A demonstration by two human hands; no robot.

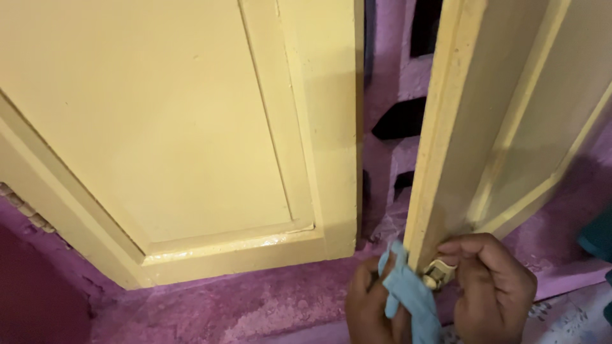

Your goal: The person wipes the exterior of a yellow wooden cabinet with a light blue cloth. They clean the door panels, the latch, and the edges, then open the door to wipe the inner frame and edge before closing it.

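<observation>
A pale yellow shutter panel (pixel 446 127) stands ajar on the right. Its lower corner carries a small cream latch knob (pixel 438 274). My right hand (pixel 494 286) wraps around that corner, fingers curled beside the knob and touching it. My left hand (pixel 370 306) holds a light blue cloth (pixel 411 296) pressed against the panel's lower edge next to the knob. A second yellow shutter panel (pixel 185 127) on the left is closed.
A purple painted sill (pixel 255 299) runs below the panels. Behind the gap is a purple lattice wall with dark openings (pixel 401 118). A dark teal object (pixel 599 236) shows at the right edge.
</observation>
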